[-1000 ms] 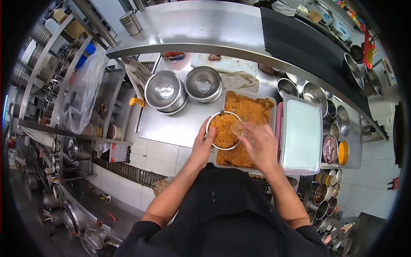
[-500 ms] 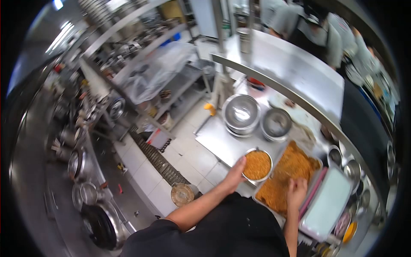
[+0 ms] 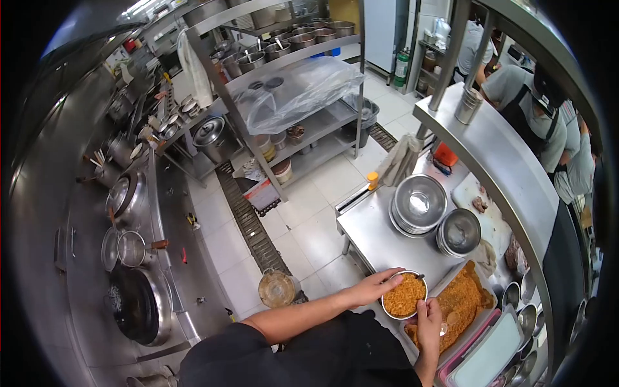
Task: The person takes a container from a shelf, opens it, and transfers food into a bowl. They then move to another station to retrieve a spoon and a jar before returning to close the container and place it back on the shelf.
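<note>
We see the round bowl [image 3: 404,295] between the two hands, full of orange crumbs [image 3: 403,296]. The fingers of the left hand [image 3: 373,289] are closed on its rim from the left side. The fingers of the right hand [image 3: 428,322] are bent close together and seem to touch the lower right rim; we cannot tell if they grip something. The bowl opens upward and, being round, shows no long axis; a small dark piece on its rim is at the upper right. Just beside it we find the tray [image 3: 445,277] of orange food. Farther on the tabletop [image 3: 371,226] stand two stacks of metal bowls [image 3: 420,202].
</note>
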Demonstrator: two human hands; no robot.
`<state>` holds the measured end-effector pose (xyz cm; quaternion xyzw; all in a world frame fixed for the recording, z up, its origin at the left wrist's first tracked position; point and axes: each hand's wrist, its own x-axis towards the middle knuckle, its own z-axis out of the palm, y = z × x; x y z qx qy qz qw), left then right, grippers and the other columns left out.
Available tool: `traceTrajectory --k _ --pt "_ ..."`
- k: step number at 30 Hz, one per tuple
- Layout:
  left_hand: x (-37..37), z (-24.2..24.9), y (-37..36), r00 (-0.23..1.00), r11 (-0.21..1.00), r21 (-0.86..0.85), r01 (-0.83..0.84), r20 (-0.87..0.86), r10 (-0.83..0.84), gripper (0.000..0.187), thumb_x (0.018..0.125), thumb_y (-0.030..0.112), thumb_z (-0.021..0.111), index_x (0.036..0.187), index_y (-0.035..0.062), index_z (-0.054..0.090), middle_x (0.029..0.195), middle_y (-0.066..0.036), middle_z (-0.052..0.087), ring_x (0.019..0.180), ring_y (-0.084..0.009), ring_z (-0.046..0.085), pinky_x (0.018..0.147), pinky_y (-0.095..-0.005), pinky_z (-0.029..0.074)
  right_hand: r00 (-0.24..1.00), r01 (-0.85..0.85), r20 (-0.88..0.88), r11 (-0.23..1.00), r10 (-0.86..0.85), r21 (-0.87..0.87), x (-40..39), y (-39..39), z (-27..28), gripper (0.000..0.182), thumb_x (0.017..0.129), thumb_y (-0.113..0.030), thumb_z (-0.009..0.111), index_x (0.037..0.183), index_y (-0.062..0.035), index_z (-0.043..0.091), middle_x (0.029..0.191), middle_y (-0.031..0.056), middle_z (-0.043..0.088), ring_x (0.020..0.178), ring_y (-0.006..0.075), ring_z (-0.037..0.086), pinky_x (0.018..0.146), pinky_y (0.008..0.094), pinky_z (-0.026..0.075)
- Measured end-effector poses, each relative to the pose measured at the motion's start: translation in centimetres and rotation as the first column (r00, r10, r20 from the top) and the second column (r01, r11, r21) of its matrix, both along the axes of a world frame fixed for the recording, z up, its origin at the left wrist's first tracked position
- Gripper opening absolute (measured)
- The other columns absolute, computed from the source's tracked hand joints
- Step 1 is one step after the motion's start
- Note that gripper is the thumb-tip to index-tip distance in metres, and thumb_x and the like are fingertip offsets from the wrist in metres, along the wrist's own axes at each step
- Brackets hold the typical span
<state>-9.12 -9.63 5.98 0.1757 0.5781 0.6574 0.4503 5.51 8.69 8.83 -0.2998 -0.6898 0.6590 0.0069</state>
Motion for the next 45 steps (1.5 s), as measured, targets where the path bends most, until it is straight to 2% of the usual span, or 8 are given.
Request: traceTrajectory --k 16,22,26,28,33,36,40,45 --pt "-9.9 -0.5 -5.5 0.975 0.992 -0.092 0.084 0.213 -0.063 0.079 0.102 0.069 0.044 0.163 0.02 0.03 0.158 -0.009 0.04 0.142 -0.0236 0.043 0.116 -0.0497 0.037 0.988 0.03 -0.13 0.925 -0.086 -0.379 -7.4 -3.7 -1.6 0.014 0.099 0.001 0.054 0.096 -0.0096 0.046 0.086 0.0039 0.062 0.065 0.0095 0.061 0.055 0.0249 0.057" --pt "-34.6 -3.0 -15.7 0.761 0.761 -0.064 -0.645 0.027 0.648 0.089 0.096 0.052 0.069 0.159 0.0031 0.028 0.133 -0.007 0.052 0.12 -0.022 0.058 0.098 -0.0398 0.051 0.987 0.061 -0.125 0.946 -0.106 -0.319 -16.2 -7.5 -2.1 0.014 0.097 0.003 0.051 0.095 -0.0097 0.044 0.085 0.0047 0.06 0.063 0.0106 0.062 0.052 0.0276 0.059" --pt "-57.6 -6.7 -23.5 0.45 0.451 -0.065 -0.89 -0.283 0.847 0.122 0.083 0.058 0.08 0.16 -0.008 0.013 0.16 -0.027 0.034 0.144 -0.0356 0.041 0.113 -0.0498 0.04 0.985 0.087 -0.12 0.953 -0.126 -0.291 -25.8 -12.7 -3.7 0.014 0.096 0.002 0.051 0.095 -0.01 0.043 0.083 0.0041 0.057 0.064 0.0109 0.063 0.052 0.0272 0.06" --pt "-63.6 -4.7 -25.6 0.425 0.407 -0.121 -0.905 -0.269 0.865 0.12 0.082 0.06 0.08 0.16 -0.0079 0.018 0.163 -0.028 0.031 0.152 -0.0395 0.03 0.118 -0.0525 0.033 0.992 0.067 -0.089 0.971 -0.09 -0.23 -30.6 -15.5 -4.8 0.015 0.096 0.001 0.054 0.092 -0.0101 0.044 0.081 0.0017 0.053 0.064 0.0087 0.057 0.052 0.0256 0.056" --pt "-74.5 -5.7 -31.8 0.624 0.544 -0.397 -0.739 -0.1 0.775 0.083 0.09 0.05 0.075 0.15 -0.0009 0.047 0.155 -0.023 0.045 0.136 -0.0376 0.052 0.108 -0.0489 0.045 1.0 -0.019 0.001 0.974 0.019 -0.227 -44.4 -23.8 -2.9 0.015 0.096 0.0 0.058 0.091 -0.0085 0.047 0.086 0.0008 0.052 0.074 0.0087 0.056 0.062 0.0286 0.058" --pt "-77.9 -5.7 -34.8 0.704 0.698 -0.098 -0.709 -0.15 0.694 0.059 0.097 0.042 0.068 0.14 0.0032 0.055 0.143 -0.019 0.055 0.123 -0.033 0.062 0.098 -0.0412 0.051 0.993 -0.1 -0.09 0.964 0.079 -0.248 -52.2 -27.6 -3.3 0.009 0.095 -0.004 0.058 0.094 -0.0075 0.05 0.084 0.0008 0.053 0.071 0.0096 0.056 0.059 0.0261 0.05" --pt "-73.5 0.9 -35.0 0.634 0.557 0.366 -0.745 0.132 0.762 0.035 0.108 0.02 0.045 0.135 0.003 0.059 0.13 -0.012 0.065 0.12 -0.0328 0.064 0.104 -0.0463 0.055 0.973 -0.199 -0.167 0.952 0.162 -0.233 -63.3 -31.1 -6.0 0.01 0.094 -0.006 0.058 0.096 -0.0066 0.049 0.085 0.0021 0.053 0.075 0.0129 0.06 0.063 0.0305 0.056" --pt "-71.9 0.7 -37.4 0.56 0.502 0.404 -0.765 0.03 0.828 0.036 0.11 0.019 0.039 0.137 -0.0008 0.053 0.134 -0.018 0.061 0.121 -0.0332 0.063 0.106 -0.0471 0.054 0.933 -0.256 -0.332 0.906 0.14 -0.338 -76.8 -35.1 -7.8 0.016 0.097 -0.007 0.058 0.093 -0.0076 0.043 0.085 0.0041 0.053 0.065 0.0139 0.063 0.062 0.0348 0.063"
